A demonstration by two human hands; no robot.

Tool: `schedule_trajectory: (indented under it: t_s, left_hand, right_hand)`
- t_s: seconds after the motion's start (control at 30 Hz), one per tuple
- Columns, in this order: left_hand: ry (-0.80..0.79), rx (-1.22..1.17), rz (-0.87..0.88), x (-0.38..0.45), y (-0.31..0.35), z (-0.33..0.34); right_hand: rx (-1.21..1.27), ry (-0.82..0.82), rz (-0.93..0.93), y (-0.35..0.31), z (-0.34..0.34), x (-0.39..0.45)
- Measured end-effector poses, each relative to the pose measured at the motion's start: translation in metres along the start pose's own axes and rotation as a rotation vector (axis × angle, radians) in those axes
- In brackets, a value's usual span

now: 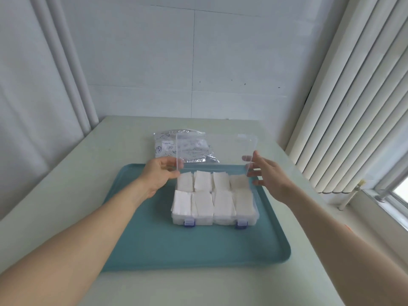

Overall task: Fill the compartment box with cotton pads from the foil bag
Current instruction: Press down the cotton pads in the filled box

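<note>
A clear plastic compartment box (215, 219) with two blue latches stands on a teal tray (154, 239). White cotton pads (203, 202) fill its several compartments in two rows. Its clear lid (218, 149) stands raised, hinged at the far side. My left hand (160, 175) pinches the lid's left edge between thumb and fingers. On the lid's right edge, my right hand (262, 173) holds with thumb in front and fingers behind. The silver foil bag (167, 146) with blue drawings lies flat behind the tray, partly seen through the lid.
The tray rests on a pale table (66, 195) set against a white wall. Vertical blinds (353, 107) and a window sill run along the right side. A curtain hangs at the left.
</note>
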State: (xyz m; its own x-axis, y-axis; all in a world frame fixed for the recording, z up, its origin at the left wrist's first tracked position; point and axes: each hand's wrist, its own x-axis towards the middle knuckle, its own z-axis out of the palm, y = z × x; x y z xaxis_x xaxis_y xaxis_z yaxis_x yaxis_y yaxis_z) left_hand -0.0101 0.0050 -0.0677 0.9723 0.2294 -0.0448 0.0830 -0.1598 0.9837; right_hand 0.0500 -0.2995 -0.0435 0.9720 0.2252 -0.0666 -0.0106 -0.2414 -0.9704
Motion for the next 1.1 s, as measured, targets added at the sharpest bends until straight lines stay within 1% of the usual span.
schedule_trajectory:
  t_s: [0.07, 0.17, 0.23, 0.3, 0.37, 0.4, 0.43, 0.53, 0.6, 0.67, 0.73, 0.8, 0.87, 0.9, 1.0, 1.1]
  left_hand:
    - [-0.065, -0.009, -0.027, -0.008, 0.002, -0.01]
    - [-0.107, 0.008, -0.096, -0.019, 0.006, -0.024]
    - [-0.141, 0.042, -0.171, -0.032, 0.011, -0.029]
    - [-0.251, 0.151, -0.246, -0.05, 0.015, -0.03]
    - [-0.313, 0.276, -0.28, -0.065, 0.018, -0.024]
    - [-0.303, 0.327, -0.259, -0.073, 0.018, -0.02]
    - [-0.262, 0.393, -0.217, -0.076, 0.015, -0.015]
    - [-0.097, 0.621, -0.081, -0.088, 0.013, -0.006]
    - [-0.003, 0.715, -0.023, -0.093, 0.015, -0.003]
    - [0.055, 0.798, 0.002, -0.097, 0.02, 0.001]
    - [0.09, 0.868, 0.033, -0.102, 0.023, 0.007]
    - [0.152, 0.933, 0.09, -0.108, 0.02, 0.014]
    - [0.214, 0.943, 0.159, -0.119, 0.014, 0.021]
    - [0.216, 0.924, 0.167, -0.124, 0.011, 0.024]
    - [0.153, 0.882, 0.106, -0.134, 0.002, 0.027]
    - [0.094, 0.767, 0.205, -0.131, -0.004, 0.02]
  right_hand:
    - [-0.089, -0.045, -0.026, -0.005, -0.001, -0.01]
    - [-0.095, -0.089, -0.017, -0.006, -0.007, -0.029]
    - [-0.116, -0.125, -0.001, -0.004, -0.011, -0.043]
    - [-0.296, -0.178, -0.043, -0.003, -0.011, -0.06]
    - [-0.576, -0.16, -0.073, 0.001, -0.007, -0.072]
    - [-0.687, -0.125, -0.079, 0.004, -0.005, -0.078]
    - [-0.727, -0.079, -0.068, 0.008, -0.002, -0.08]
    - [-0.586, 0.062, 0.051, 0.01, 0.01, -0.092]
    - [-0.527, 0.106, 0.108, 0.01, 0.018, -0.096]
    - [-0.497, 0.149, 0.09, 0.011, 0.027, -0.104]
    - [-0.53, 0.215, 0.042, 0.015, 0.034, -0.109]
    - [-0.545, 0.294, 0.009, 0.019, 0.04, -0.112]
    - [-0.532, 0.336, -0.004, 0.021, 0.044, -0.114]
    - [-0.534, 0.339, -0.003, 0.02, 0.045, -0.115]
    - [-0.564, 0.318, -0.035, 0.016, 0.048, -0.121]
    - [-0.678, 0.286, -0.128, 0.017, 0.053, -0.128]
